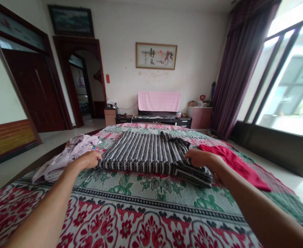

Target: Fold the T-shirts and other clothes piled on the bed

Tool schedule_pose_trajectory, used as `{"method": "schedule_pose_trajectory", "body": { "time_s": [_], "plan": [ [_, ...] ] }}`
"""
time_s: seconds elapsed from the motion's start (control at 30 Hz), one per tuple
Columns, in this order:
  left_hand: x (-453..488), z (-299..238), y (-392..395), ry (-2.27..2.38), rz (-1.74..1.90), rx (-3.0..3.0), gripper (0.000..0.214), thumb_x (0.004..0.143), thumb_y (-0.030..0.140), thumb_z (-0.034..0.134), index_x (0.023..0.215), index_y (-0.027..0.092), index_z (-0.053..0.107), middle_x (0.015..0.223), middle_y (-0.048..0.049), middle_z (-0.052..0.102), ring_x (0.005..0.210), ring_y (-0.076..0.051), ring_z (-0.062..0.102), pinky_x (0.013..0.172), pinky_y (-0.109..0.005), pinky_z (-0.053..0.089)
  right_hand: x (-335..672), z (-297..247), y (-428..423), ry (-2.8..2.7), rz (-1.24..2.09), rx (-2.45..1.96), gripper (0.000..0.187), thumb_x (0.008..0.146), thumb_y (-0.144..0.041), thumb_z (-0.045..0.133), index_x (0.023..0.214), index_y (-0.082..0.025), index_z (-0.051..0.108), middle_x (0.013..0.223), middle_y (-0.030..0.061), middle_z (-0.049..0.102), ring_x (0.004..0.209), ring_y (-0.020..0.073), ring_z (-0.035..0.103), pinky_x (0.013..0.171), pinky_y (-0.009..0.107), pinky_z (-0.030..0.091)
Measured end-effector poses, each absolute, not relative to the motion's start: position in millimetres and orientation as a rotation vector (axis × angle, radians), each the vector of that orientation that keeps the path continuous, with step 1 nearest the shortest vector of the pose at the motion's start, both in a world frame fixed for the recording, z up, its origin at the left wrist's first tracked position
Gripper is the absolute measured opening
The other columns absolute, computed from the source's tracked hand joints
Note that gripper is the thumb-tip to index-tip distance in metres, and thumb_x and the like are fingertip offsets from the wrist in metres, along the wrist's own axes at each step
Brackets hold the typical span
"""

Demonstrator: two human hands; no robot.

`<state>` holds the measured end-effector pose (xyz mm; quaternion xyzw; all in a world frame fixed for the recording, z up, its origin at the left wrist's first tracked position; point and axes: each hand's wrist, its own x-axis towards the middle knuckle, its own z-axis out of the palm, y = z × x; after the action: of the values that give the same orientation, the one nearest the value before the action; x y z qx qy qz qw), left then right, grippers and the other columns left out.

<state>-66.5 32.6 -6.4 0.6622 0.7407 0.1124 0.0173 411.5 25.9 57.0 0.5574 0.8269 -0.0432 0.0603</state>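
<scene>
A black-and-white striped knit sweater (143,151) lies partly folded in front of me on a patterned bedspread (151,220). My left hand (91,159) is closed on its near left corner. At the near right, my right hand (199,158) grips the sweater's edge, with fingers curled and partly hidden. A folded part, perhaps a sleeve, hangs out below my right hand. Beyond it, a dark bunched bit of the knit shows at the far right corner.
A pale lilac garment (69,156) lies crumpled on the left, near my left forearm. On the right rests a red cloth (239,167). Past the far edge stand a low black cabinet (151,120) and a screen draped with a pink towel (159,101).
</scene>
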Motion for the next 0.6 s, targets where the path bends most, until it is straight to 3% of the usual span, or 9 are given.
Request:
{"method": "schedule_pose_trajectory", "body": {
  "time_s": [0.07,0.2,0.3,0.47,0.6],
  "plan": [
    [-62.8,0.9,43.9,2.312,0.313,2.043,0.038,0.061,0.014,0.051,0.088,0.023,0.076,0.072,-0.003,0.072,0.075,-0.023,0.067,0.064,-0.026,0.046,405.5,62.2,45.0,2.501,-0.022,1.738,0.038,0.059,0.005,0.049,0.079,-0.014,0.075,0.072,0.0083,0.07,0.072,0.0188,0.062,0.062,0.024,0.041],
    [-50.1,-0.5,65.5,2.55,0.604,1.912,0.04,0.073,0.025,0.051,0.107,0.024,0.071,0.103,-0.0082,0.072,0.096,-0.027,0.065,0.077,-0.03,0.047,392.7,61.3,83.6,2.46,0.056,2.002,0.027,0.065,-0.005,0.058,0.081,-0.02,0.074,0.083,0.0118,0.07,0.086,0.0242,0.063,0.072,0.03,0.044],
    [-41.0,-16.3,75.8,2.64,0.751,1.74,0.041,0.079,0.034,0.049,0.114,0.023,0.067,0.106,-0.0086,0.071,0.098,-0.027,0.065,0.08,-0.031,0.047,390.6,46.7,106.4,2.435,0.088,2.247,0.026,0.073,-0.015,0.058,0.092,-0.024,0.073,0.096,0.0123,0.07,0.094,0.0248,0.062,0.075,0.032,0.045],
    [-42.2,-42.4,81.4,2.551,0.915,1.672,0.054,0.08,0.048,0.05,0.125,0.02,0.058,0.113,-0.0093,0.068,0.105,-0.026,0.062,0.085,-0.031,0.047,410.4,18.9,119.4,2.357,0.17,2.548,0.038,0.084,-0.023,0.045,0.118,-0.021,0.063,0.118,0.0123,0.064,0.103,0.0251,0.06,0.08,0.033,0.044],
    [-53.9,-44.2,76.8,2.443,0.94,1.632,0.058,0.081,0.044,0.048,0.132,0.018,0.052,0.117,-0.0114,0.066,0.106,-0.028,0.062,0.086,-0.033,0.048,436.8,11.1,111.0,2.25,0.117,2.642,0.037,0.087,-0.025,0.039,0.11,-0.018,0.067,0.108,0.0136,0.068,0.101,0.026,0.062,0.08,0.032,0.044]
  ]
}}
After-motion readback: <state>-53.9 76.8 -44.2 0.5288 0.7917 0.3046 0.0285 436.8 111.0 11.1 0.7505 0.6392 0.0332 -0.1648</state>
